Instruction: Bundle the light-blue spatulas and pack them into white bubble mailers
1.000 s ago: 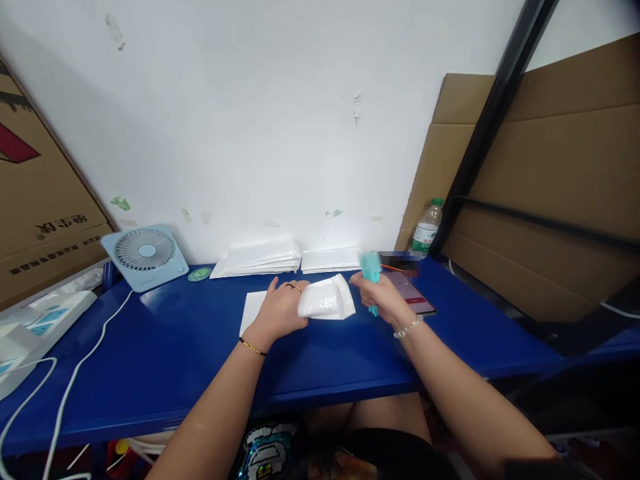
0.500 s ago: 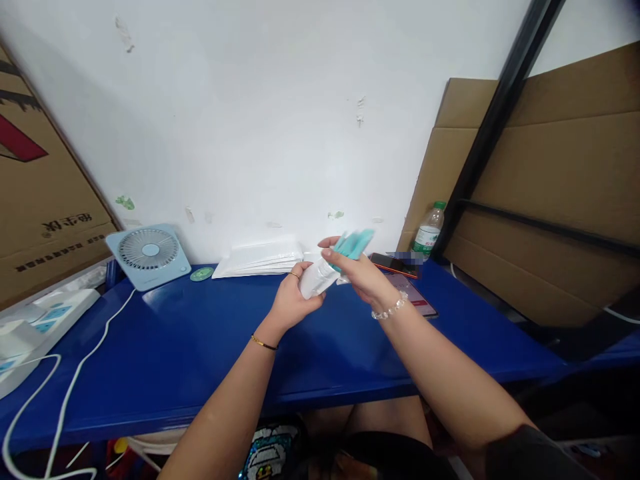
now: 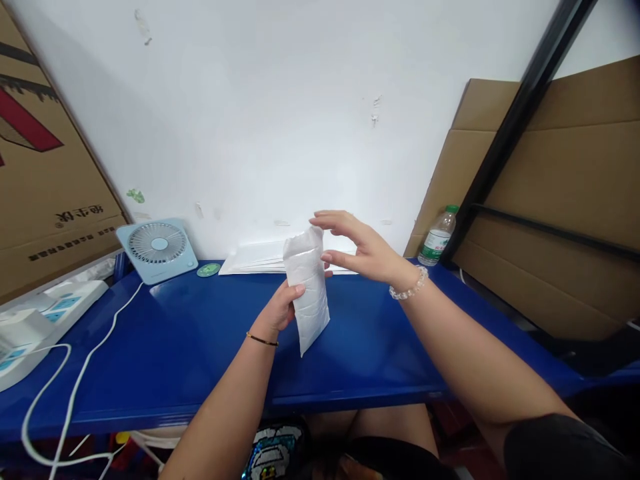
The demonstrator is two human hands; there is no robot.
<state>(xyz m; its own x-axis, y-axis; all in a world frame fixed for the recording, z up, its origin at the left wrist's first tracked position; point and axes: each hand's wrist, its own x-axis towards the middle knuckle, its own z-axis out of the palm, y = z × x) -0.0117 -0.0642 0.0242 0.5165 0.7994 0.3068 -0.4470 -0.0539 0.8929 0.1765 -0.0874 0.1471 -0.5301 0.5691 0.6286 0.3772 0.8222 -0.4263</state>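
Note:
A white padded envelope [image 3: 311, 300] stands upright above the blue table, slightly crumpled and bulging. My left hand [image 3: 283, 307] is closed around its left side, thumb on the front and fingers behind, with fingertips showing past the right edge. At the envelope's upper right corner is my right hand [image 3: 363, 247], its thumb and fingers apart. Its fingertips are at the top edge; whether they touch it I cannot tell. Behind the envelope, a stack of flat white envelopes [image 3: 253, 259] lies against the wall.
A light blue fan [image 3: 159, 250] and a green round disc [image 3: 209, 270] stand at the back left of the table [image 3: 200, 340]. A white power strip [image 3: 60, 320] with cables lies farther left. A bottle [image 3: 437, 237] stands at the back right, near cardboard [image 3: 565, 200].
The envelope has turned upright and come down a little. The teal items that were in my right hand no longer show, and that hand has opened. The phones at the right are out of sight.

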